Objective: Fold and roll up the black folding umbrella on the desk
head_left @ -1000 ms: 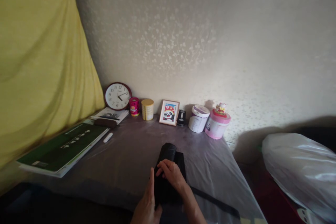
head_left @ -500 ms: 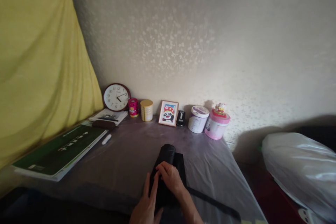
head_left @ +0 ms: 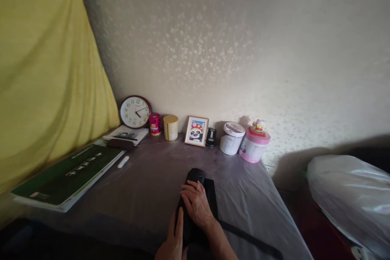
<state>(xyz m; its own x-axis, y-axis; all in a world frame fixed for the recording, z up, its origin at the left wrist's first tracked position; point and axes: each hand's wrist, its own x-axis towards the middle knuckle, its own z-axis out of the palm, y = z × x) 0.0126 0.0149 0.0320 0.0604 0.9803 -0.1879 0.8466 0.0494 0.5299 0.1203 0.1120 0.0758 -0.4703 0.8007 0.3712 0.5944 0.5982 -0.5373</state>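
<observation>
A black rolled bundle point(head_left: 196, 174) lies lengthwise on the grey-covered table, its far end rounded. A flat black piece point(head_left: 212, 197) shows along its right side, and a long black strap point(head_left: 252, 239) trails to the right from near it. My right hand point(head_left: 196, 205) rests on top of the bundle, fingers stretched across it toward the left edge. At the bundle's near left side, my left hand point(head_left: 175, 235) holds it, with two fingers pointing forward along the edge; its other fingers are partly hidden. What exactly the bundle is, I cannot tell.
Along the wall stand a clock point(head_left: 135, 112), a pink tin point(head_left: 155, 124), a yellow tin point(head_left: 171, 128), a framed panda picture point(head_left: 196, 131), a white tub point(head_left: 232, 139) and a pink tub point(head_left: 254, 148). A green book point(head_left: 70, 174) lies left; a plastic-covered bulk point(head_left: 350, 191) sits right.
My right hand has flattened out and its fingers have spread over the bundle. My left hand's fingers have moved down and closer against its left side.
</observation>
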